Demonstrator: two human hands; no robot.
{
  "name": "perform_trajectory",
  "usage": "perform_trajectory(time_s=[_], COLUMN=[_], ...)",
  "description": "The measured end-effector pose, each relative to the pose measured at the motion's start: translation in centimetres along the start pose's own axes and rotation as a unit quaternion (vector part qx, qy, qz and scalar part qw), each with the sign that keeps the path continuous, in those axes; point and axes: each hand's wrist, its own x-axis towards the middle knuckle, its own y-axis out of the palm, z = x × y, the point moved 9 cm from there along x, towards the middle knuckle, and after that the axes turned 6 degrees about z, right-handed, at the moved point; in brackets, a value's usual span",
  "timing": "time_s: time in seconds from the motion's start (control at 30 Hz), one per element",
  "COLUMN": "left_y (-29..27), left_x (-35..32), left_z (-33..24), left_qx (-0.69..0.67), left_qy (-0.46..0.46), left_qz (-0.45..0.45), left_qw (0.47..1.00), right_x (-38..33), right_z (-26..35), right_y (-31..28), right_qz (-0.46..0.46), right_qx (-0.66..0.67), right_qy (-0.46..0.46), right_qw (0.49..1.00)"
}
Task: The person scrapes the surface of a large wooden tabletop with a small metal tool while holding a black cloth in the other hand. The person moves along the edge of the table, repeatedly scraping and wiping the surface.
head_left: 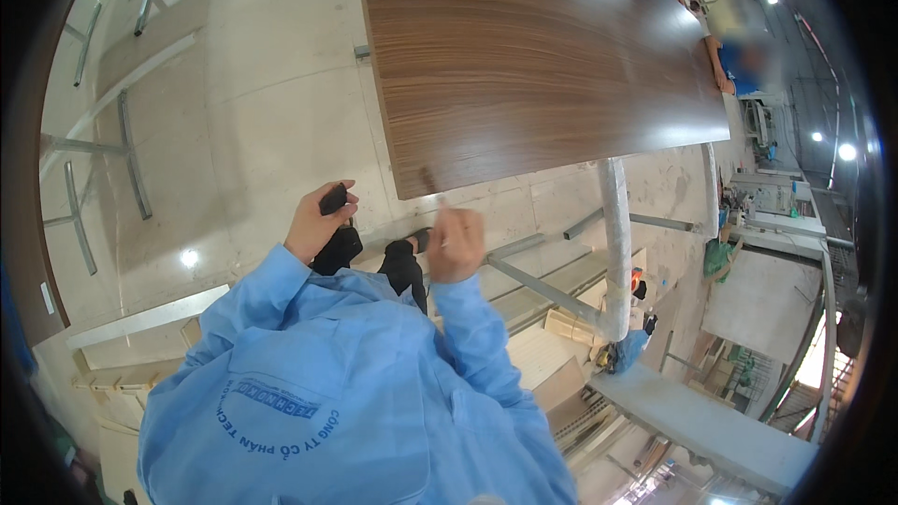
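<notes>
Just off the near corner of the dark wood-grain board [552, 65], here is the left hand [311, 226], thumb and fingers closed around a small black object [333, 199], held out in front of the body and clear of the board. What it is exactly, I can't tell. It looks light, a one-hand affair, probably fairly stiff; a pinch across its sides should do, with no sign of anything fragile. Over to the right hand [456, 245], fingers curled beside the board's near edge and blurred; whether anything sits inside that grip, I cannot tell. And the board itself, well, that's the big one: broad, flat, likely heavy and rigid, its glossy face perhaps slippery under a palm. Best hold would be two hands, well apart, underneath its edges.
</notes>
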Motion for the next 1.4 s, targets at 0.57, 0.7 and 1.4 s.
perform_trajectory(time_s=[0.57,0.7,1.4], left_y=[4.7,5.1,1.1], left_x=[0.6,0.6,-0.2], left_z=[-1.7,-2.6,-1.9], left_qx=[-0.107,-0.089,-0.023], left_qy=[-0.036,-0.033,-0.054], left_qz=[0.097,0.105,0.087], left_qw=[0.989,0.990,0.994], right_x=[2.1,3.3,-0.5], right_z=[-3.2,-9.1,2.5], right_y=[-1.8,-4.2,0.6], right_qz=[-0.014,-0.045,-0.143], right_qx=[-0.061,-0.146,0.131], right_qy=[0.078,0.165,0.001], right_qw=[0.995,0.974,0.981])
